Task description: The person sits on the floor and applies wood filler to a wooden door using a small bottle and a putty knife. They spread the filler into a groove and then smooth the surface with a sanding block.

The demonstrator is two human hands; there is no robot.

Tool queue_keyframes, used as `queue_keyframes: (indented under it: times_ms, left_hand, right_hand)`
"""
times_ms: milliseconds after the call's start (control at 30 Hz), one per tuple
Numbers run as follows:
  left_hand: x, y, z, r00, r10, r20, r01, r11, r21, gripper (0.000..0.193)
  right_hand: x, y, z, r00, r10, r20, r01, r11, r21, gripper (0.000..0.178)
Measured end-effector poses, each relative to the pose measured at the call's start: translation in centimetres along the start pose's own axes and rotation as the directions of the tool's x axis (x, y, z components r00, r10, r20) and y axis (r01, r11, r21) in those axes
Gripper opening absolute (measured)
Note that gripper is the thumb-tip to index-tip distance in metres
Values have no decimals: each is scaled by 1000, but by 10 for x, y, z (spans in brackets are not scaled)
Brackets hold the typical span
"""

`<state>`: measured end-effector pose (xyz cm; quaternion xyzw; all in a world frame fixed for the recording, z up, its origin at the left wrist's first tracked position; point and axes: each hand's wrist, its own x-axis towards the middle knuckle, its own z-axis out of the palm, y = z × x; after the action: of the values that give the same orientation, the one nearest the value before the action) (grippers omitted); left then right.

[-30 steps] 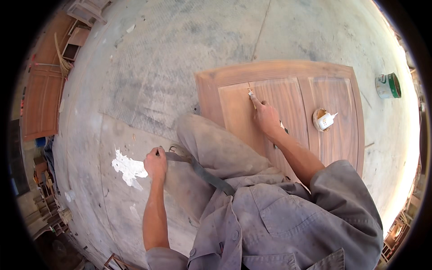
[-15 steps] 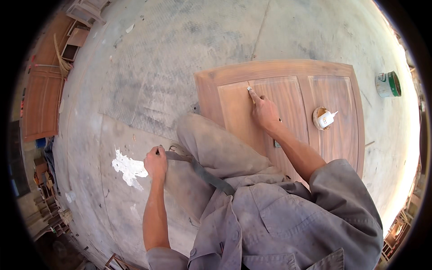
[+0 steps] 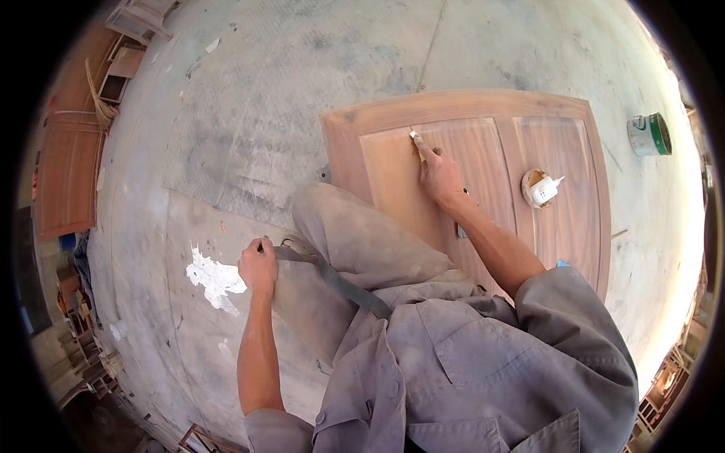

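Note:
My right hand [image 3: 440, 177] is closed around a slim tool with a pale flat tip [image 3: 414, 135] and a yellowish side. Its exact kind is too small to tell. The index finger lies along the tool, and the tip is at the upper edge of the left panel of a brown wooden panelled door [image 3: 462, 103] on the floor. Curled into a fist, my left hand [image 3: 258, 263] is by my left knee. A small dark spot shows at its fingers; what it holds, if anything, is hidden. White splatter [image 3: 214, 278] marks the floor beside it.
On the door sits a round bowl [image 3: 531, 178] with a white nozzle bottle [image 3: 544, 192] in it. Partly under my right forearm lies a small dark object [image 3: 461, 232]. A green-and-white bucket [image 3: 649, 134] is at right. A broom [image 3: 102, 106] and wooden furniture line the left.
My right hand and the tool tip have shifted slightly up the picture, along with the door and floor. A bit of blue now shows beside my right sleeve. The left fist stays by the knee.

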<state>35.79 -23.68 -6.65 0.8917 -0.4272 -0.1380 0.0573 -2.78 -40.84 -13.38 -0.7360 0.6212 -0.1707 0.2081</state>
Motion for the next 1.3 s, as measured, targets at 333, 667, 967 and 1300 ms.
queue_keyframes:
  times_ms: [333,667,967,1300]
  left_hand:
    - [1,-8,3,1000,-20,-1,20,1000,16,38]
    - [-1,-11,0,999,-50,20,50,999,17,37]
    - [-2,-8,1,998,-56,30,56,998,-3,36]
    - [-2,-8,-1,999,-40,4,40,999,-2,35]
  right_hand:
    - [-44,4,-14,991,-12,131,19,999,-50,61]
    - [-34,-5,-20,987,46,152,-29,993,-112,58]
    - [-23,0,-15,990,31,136,-16,994,-109,60]
    - [-24,-12,-24,985,51,163,-31,992,-124,62]
